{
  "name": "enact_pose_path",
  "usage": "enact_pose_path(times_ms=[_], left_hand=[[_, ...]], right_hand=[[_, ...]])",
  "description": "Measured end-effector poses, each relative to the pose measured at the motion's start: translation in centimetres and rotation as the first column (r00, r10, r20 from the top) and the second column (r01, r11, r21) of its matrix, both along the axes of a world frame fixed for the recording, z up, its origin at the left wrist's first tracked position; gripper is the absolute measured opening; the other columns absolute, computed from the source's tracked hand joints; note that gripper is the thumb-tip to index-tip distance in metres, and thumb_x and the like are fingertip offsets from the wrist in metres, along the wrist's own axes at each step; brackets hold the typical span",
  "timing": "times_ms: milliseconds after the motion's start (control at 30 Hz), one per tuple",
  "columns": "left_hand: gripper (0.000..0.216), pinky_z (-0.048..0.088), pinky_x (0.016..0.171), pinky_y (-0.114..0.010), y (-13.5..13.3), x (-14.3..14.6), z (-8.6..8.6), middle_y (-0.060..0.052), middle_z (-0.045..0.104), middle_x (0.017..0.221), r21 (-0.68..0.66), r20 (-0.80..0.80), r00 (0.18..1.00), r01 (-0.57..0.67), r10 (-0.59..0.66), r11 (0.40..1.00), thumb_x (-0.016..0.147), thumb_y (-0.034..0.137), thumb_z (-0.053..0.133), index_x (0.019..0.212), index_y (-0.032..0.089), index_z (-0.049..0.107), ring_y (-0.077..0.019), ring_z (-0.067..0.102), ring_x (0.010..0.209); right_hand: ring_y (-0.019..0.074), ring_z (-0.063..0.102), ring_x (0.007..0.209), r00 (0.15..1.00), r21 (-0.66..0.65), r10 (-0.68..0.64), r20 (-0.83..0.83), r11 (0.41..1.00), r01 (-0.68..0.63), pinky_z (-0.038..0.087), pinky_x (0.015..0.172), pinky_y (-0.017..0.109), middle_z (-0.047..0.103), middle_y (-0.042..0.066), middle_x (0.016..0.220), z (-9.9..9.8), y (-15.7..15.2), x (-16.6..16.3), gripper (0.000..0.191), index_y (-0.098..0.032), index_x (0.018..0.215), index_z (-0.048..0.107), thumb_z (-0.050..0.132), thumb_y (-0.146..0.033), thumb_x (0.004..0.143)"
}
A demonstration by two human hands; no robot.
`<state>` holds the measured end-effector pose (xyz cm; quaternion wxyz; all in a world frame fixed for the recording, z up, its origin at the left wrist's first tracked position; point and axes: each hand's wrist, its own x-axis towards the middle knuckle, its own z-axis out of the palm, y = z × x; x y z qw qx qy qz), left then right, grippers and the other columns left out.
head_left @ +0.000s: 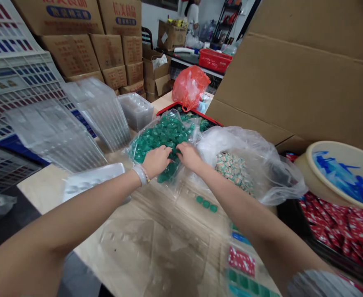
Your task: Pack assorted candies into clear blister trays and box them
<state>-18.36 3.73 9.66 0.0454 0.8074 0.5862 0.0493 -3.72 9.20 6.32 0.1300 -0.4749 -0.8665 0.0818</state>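
My left hand (158, 161) and my right hand (187, 156) are close together at the near side of a clear plastic bag full of small green translucent pieces (159, 134). The fingers of both are bent in among the pieces. Whatever sits between the fingertips is too small and partly hidden to make out. Three green pieces (206, 203) lie in a row on the table, below my right wrist. Beside my right forearm, an open clear bag (261, 165) holds many small wrapped pieces (233, 167) in white, orange and green.
Clear plastic trays (97, 111) stand stacked at the left, with a white moulded tray (91, 181) nearer. A red-rimmed black tray (214, 119) and a red bag (190, 84) are behind. At right, a cream basin (311, 169) holds blue pieces above red packets (336, 231). Cardboard (292, 74) rises behind.
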Motion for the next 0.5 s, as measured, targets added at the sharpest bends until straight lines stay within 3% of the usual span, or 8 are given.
enact_pose_path(times_ms=[100, 233, 333, 400, 500], left_hand=[[0.018, 0.043, 0.066, -0.028, 0.7, -0.3, -0.2, -0.006, 0.058, 0.089, -0.008, -0.006, 0.999, -0.033, 0.033, 0.999, 0.077, 0.025, 0.049, 0.092, 0.018, 0.056, -0.0198, 0.058, 0.08], [0.013, 0.043, 0.068, -0.029, 1.9, -1.9, 0.9, -0.006, 0.058, 0.085, -0.057, 0.061, 0.994, -0.087, 0.09, 0.995, 0.074, 0.026, 0.054, 0.082, 0.017, 0.058, -0.02, 0.057, 0.079], [0.016, 0.043, 0.073, -0.03, 2.7, -2.7, 1.7, -0.006, 0.058, 0.087, -0.041, 0.132, 0.986, -0.094, 0.099, 0.995, 0.072, 0.027, 0.056, 0.083, 0.017, 0.06, -0.0194, 0.056, 0.08], [0.024, 0.042, 0.079, -0.031, 3.2, -2.5, 1.8, -0.007, 0.057, 0.095, 0.019, 0.204, 0.978, -0.057, 0.052, 0.998, 0.071, 0.023, 0.055, 0.093, 0.016, 0.06, -0.0197, 0.055, 0.086], [0.038, 0.042, 0.082, -0.031, 4.0, -1.1, 1.6, -0.009, 0.056, 0.104, 0.082, 0.375, 0.922, 0.063, -0.09, 0.995, 0.071, 0.018, 0.053, 0.108, 0.015, 0.056, -0.0177, 0.055, 0.087]], right_hand=[[0.0187, 0.051, 0.087, 0.997, -0.016, -0.014, -0.079, 1.0, 0.013, 0.04, 0.078, 0.032, 0.056, 0.007, 0.093, -0.1, -0.1, 0.0, 0.024, -0.017, 0.099, 0.057, 0.052, -0.016, 0.075], [0.0163, 0.052, 0.077, 0.935, -0.102, -0.123, -0.334, 0.99, 0.094, 0.042, 0.073, 0.031, 0.055, 0.004, 0.081, -0.1, 0.4, 0.0, 0.01, -0.016, 0.078, 0.058, 0.051, -0.013, 0.072], [0.0123, 0.053, 0.064, 0.71, -0.374, -0.338, -0.618, 0.921, 0.113, 0.044, 0.062, 0.027, 0.053, -0.001, 0.068, 0.3, 0.7, 0.6, 0.008, -0.016, 0.075, 0.055, 0.048, -0.013, 0.071], [0.0104, 0.053, 0.056, 0.539, -0.553, -0.466, -0.702, 0.833, 0.0, 0.042, 0.054, 0.024, 0.052, -0.003, 0.061, 0.8, 0.7, 1.0, 0.007, -0.016, 0.076, 0.054, 0.05, -0.017, 0.07], [0.0095, 0.054, 0.051, 0.367, -0.644, -0.56, -0.743, 0.747, -0.166, 0.043, 0.05, 0.022, 0.052, -0.005, 0.056, 1.7, 0.3, 1.2, 0.013, -0.016, 0.076, 0.052, 0.057, -0.02, 0.065]])
